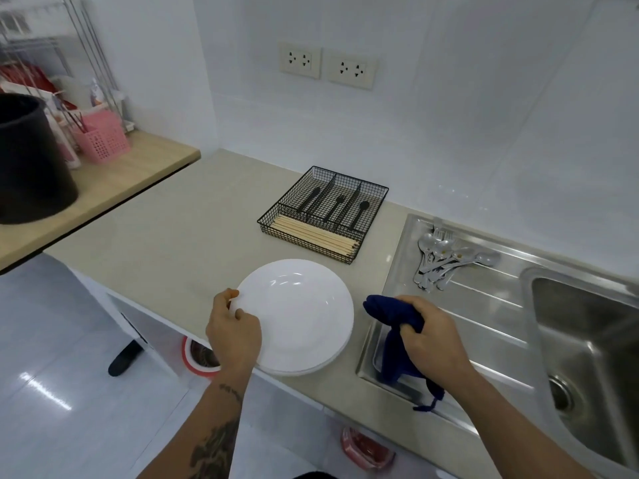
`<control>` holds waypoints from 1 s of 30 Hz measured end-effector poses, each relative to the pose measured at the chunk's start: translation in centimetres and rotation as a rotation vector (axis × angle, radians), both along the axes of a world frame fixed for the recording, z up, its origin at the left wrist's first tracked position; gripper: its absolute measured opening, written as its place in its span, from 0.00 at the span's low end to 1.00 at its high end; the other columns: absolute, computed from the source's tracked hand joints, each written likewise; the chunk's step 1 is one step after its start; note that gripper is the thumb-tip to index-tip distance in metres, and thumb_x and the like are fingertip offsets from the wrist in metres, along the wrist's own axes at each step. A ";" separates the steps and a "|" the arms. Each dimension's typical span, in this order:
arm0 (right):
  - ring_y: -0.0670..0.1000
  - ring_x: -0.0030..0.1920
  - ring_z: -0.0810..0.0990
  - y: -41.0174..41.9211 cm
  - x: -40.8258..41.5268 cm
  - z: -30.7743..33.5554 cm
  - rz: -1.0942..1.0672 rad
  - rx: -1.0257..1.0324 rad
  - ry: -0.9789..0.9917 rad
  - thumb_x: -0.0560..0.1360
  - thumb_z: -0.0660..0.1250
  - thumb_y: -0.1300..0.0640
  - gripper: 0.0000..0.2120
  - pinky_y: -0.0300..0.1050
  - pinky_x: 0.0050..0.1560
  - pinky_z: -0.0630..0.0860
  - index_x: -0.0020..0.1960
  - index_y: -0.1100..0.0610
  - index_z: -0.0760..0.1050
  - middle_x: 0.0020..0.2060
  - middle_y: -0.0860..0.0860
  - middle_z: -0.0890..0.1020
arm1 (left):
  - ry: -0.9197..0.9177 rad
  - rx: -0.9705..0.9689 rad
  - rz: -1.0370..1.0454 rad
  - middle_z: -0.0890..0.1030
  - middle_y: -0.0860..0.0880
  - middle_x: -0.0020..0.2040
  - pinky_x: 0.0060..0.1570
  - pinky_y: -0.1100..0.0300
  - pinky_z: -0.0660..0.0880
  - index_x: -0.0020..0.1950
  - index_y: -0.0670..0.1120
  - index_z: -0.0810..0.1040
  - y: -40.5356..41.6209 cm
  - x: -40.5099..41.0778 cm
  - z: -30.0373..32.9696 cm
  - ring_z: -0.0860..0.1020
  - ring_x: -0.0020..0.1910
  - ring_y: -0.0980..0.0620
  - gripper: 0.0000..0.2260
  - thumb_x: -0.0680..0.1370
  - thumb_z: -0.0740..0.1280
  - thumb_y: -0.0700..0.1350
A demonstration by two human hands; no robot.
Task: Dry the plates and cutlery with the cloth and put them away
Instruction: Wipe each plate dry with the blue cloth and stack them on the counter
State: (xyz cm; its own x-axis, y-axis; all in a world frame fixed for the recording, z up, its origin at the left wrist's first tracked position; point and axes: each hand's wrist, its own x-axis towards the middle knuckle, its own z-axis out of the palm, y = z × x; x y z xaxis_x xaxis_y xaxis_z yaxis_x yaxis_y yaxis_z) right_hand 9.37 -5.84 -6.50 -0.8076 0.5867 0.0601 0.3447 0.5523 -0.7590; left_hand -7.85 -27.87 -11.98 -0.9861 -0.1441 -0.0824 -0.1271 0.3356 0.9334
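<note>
A stack of white plates point(301, 312) lies on the beige counter point(166, 243) near its front edge. My left hand point(231, 330) grips the top plate at its left rim, thumb over the edge. My right hand point(428, 333) holds a bunched dark blue cloth point(390, 316) just right of the plates, above the steel draining board point(484, 305); part of the cloth hangs down below my wrist. A pile of metal spoons and forks point(442, 257) rests at the back of the draining board. A black wire cutlery tray point(325, 212) holds wooden chopsticks and black cutlery.
The sink basin point(587, 340) is at the far right. A wooden shelf point(103, 188) on the left carries a black bucket point(31, 160) and a pink basket point(103, 140). Two wall sockets point(328, 65) sit above the counter. A red bin point(200, 357) stands under the counter.
</note>
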 end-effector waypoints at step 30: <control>0.51 0.66 0.66 -1.6 -8.1 -2.7 0.136 -0.086 -0.235 0.81 0.55 0.53 0.25 0.44 0.62 0.63 0.76 0.48 0.54 0.72 0.53 0.62 | -0.048 0.224 -0.183 0.77 0.47 0.64 0.61 0.50 0.71 0.68 0.46 0.75 -1.3 -3.2 -0.5 0.74 0.59 0.46 0.14 0.84 0.59 0.46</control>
State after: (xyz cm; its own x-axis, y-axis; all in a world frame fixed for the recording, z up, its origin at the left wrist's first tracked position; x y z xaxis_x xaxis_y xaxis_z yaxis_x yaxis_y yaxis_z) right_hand 1.28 -7.41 -9.21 -0.8651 0.4669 -0.1835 0.4441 0.5427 -0.7129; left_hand -11.00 -29.15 -12.46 -0.9883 0.0628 -0.1390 -0.1289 0.1434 0.9812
